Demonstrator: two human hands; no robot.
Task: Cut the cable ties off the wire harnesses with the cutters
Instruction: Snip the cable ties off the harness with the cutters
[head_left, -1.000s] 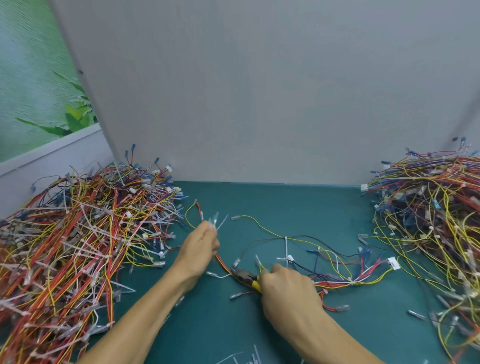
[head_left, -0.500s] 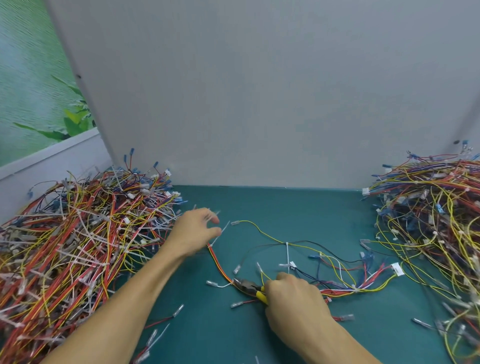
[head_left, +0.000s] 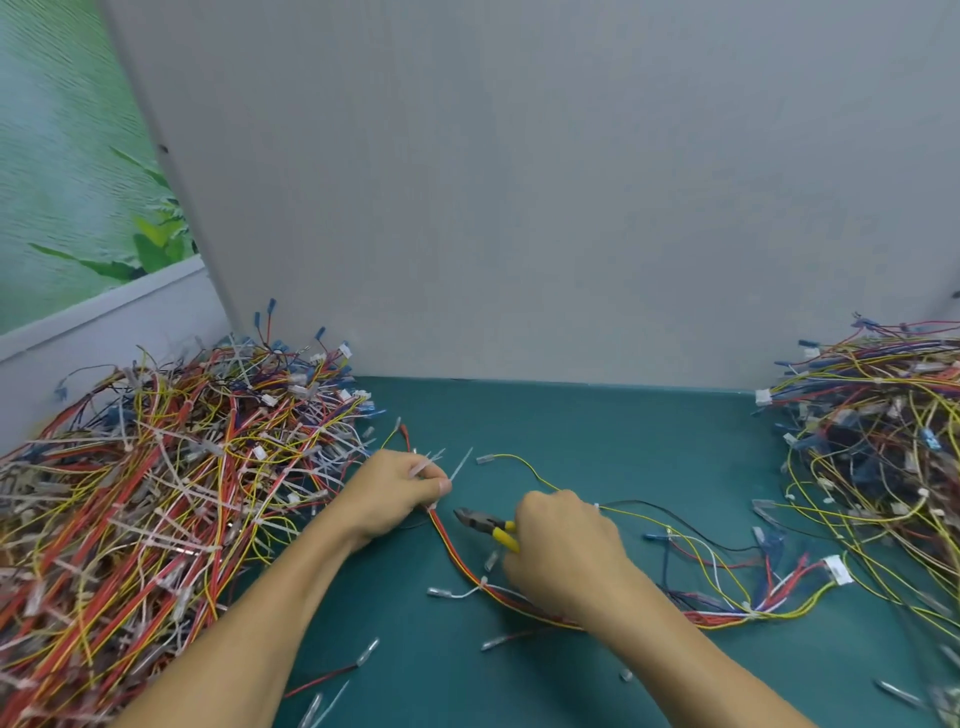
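Cutters (head_left: 484, 522) nearer left hand (head_left: 395, 496) gripping harness (head_left: 451, 552).

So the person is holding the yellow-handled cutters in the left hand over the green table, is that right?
Not quite: the head view shows the yellow-handled cutters in the right hand, over the green table; the left hand holds the harness wires.

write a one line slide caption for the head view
Left hand holds a wire harness on the teal mat while the right hand aims yellow-handled cutters at it
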